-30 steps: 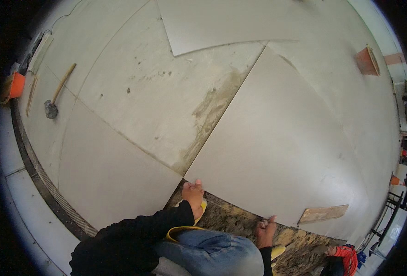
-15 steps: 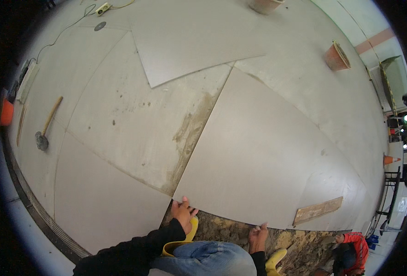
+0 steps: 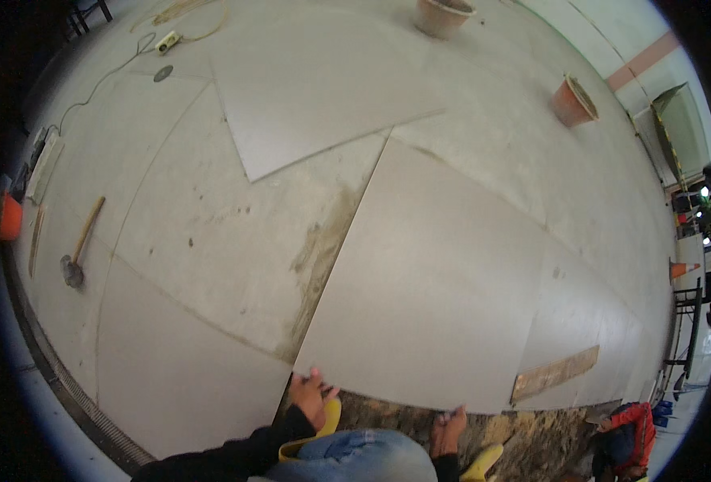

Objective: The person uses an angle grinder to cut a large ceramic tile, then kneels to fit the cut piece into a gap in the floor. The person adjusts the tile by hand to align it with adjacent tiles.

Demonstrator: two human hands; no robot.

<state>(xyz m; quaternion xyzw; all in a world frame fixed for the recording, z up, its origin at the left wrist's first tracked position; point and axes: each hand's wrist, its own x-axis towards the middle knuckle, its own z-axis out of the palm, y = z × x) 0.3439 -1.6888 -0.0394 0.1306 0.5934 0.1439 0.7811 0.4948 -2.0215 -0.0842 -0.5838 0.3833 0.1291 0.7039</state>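
Observation:
A large pale grey floor tile (image 3: 420,273) lies in front of me, its near edge along a strip of rough brown mortar (image 3: 380,416). My left hand (image 3: 310,402) is closed on that edge by the tile's near-left corner, its fingertips on the upper face. Farther right, my right hand (image 3: 449,432) grips the same edge; the undersides of both grips are hidden. A wooden board (image 3: 555,375) rests on the tiles to the right. Between my yellow boots (image 3: 484,462) shows my knee in blue jeans.
Another large tile (image 3: 299,120) lies askew farther off. A mallet (image 3: 82,243) is at the left, near a floor drain channel (image 3: 62,390). Buckets (image 3: 574,102) stand at the far right. A co-worker in a red top (image 3: 630,434) crouches at the lower right by the mortar.
The view has tilted, so the floor and my hands sit lower in it. Both hands keep to the tile's near edge. The co-worker has shifted slightly right in the picture.

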